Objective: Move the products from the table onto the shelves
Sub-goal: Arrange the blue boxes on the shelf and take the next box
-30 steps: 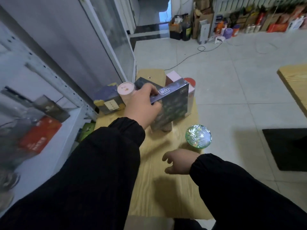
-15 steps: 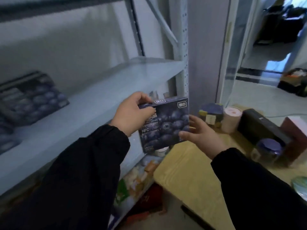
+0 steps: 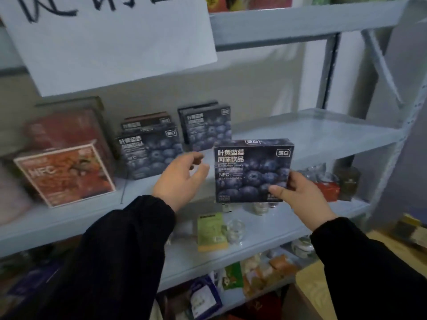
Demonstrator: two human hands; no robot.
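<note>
A dark blue blueberry drink box (image 3: 251,167) is held upright in front of the grey middle shelf (image 3: 318,135). My right hand (image 3: 298,195) grips its lower right corner, thumb on the front face. My left hand (image 3: 180,179) hovers just left of the box with relaxed fingers, apart from it. Matching blueberry boxes (image 3: 150,153) stand on the same shelf further left, and another blueberry box (image 3: 206,128) stands behind. Only a corner of the wooden table (image 3: 309,287) shows at the bottom right.
An orange NFC box (image 3: 64,174) stands at the shelf's left. A white paper sign (image 3: 111,40) hangs from the shelf above. The lower shelf (image 3: 265,229) holds a green packet (image 3: 211,229), glass jars and a red box. Snack bags fill the bottom level.
The box has passed from my left hand to my right hand and risen in front of the middle shelf. My left hand let go. The view turned from the table toward the shelves.
</note>
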